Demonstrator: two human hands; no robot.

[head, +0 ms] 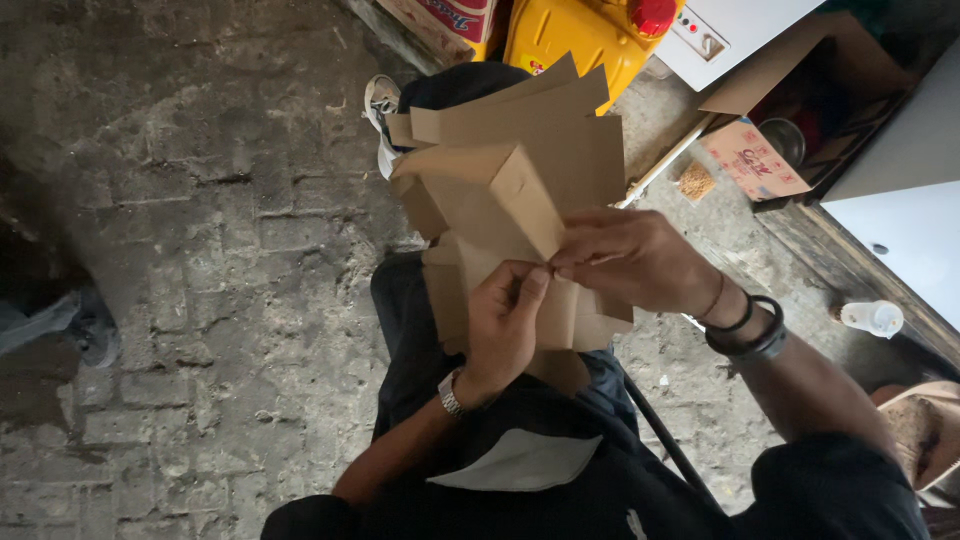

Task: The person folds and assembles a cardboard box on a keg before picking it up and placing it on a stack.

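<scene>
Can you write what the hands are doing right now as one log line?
left hand: pinching brown paper bag | right hand: pinching same fold | under: stack of brown paper pieces on lap | floor: brick

The folded paper bag [500, 205] at the centre and the stack of flat sheets [560, 125] behind it are plain kraft brown. The jerrycan [575, 35] at the top is bright yellow with a red cap [652, 14]. The brick floor [200, 250] on the left is mottled grey. At the lower centre, the trousers [420, 330] are black, with a white pocket patch [520, 462].
</scene>
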